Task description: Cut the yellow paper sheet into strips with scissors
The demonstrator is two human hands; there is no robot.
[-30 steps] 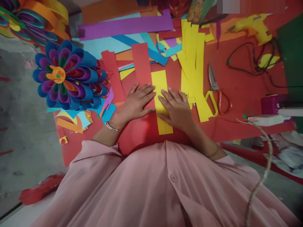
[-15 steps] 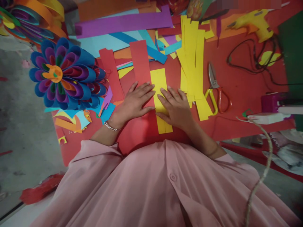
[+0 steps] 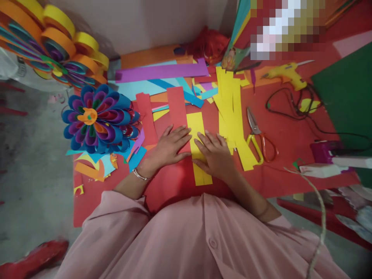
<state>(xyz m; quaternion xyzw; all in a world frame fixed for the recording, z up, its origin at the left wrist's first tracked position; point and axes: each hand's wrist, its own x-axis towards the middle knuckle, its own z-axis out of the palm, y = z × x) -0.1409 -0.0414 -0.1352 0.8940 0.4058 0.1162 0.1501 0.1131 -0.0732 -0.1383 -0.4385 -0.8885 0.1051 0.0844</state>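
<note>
My left hand (image 3: 173,145) lies flat with its fingers stretched out, over the lower end of a red paper strip (image 3: 176,102). Its fingertips reach the left edge of a yellow paper strip (image 3: 195,124). On that yellow strip's right side rests my right hand (image 3: 214,155), palm down and fingers spread. A line runs through the strip's lower end, where two pieces seem to lie side by side. Right of my right hand is a pile of longer yellow strips (image 3: 231,104). Scissors (image 3: 254,128) with one yellow and one red handle lie beside that pile.
A layered paper flower (image 3: 90,116) stands at the left, with a larger orange and yellow one (image 3: 58,38) behind. A yellow glue gun (image 3: 286,75) and its dark cable (image 3: 279,104) lie at the right. Purple strips (image 3: 162,71) and blue scraps cover the back of the red table (image 3: 290,170).
The view has tilted upward, so everything sits lower and more of the wall and the back flower shows. Both hands stay in the same place on the paper strips.
</note>
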